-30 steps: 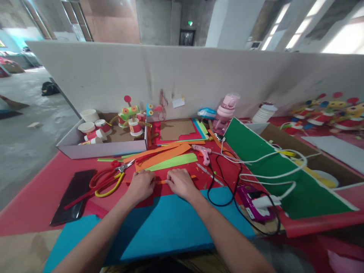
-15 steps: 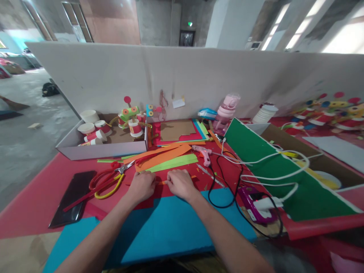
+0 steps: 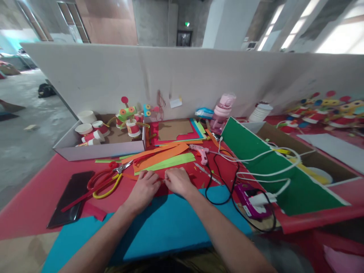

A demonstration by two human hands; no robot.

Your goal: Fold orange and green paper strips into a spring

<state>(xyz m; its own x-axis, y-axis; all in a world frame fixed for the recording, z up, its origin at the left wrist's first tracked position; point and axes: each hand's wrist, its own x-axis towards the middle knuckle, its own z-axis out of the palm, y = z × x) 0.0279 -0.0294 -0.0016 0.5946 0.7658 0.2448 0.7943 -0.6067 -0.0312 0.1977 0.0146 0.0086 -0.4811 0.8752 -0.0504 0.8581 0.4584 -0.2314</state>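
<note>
The left hand (image 3: 145, 188) and right hand (image 3: 176, 181) are just beside each other in the head view, fingers curled inward, both apparently pinched on an orange paper strip (image 3: 130, 176); the fingertips hide most of the grip. The strip lies beyond the blue sheet (image 3: 170, 223), which is at 6 o'clock from the hands. Caution: uneven pulling could crease or tear the strip. The right hand, moved outward, could snag the black cord (image 3: 218, 204) at 4 o'clock and drag the glue gun (image 3: 202, 154), between 1 and 2 o'clock. Sideways travel could catch the strip on the scissors (image 3: 121, 169), at 10 o'clock from the left hand. Strip appearance: narrow, thin, bright orange; flat where exposed.
</note>
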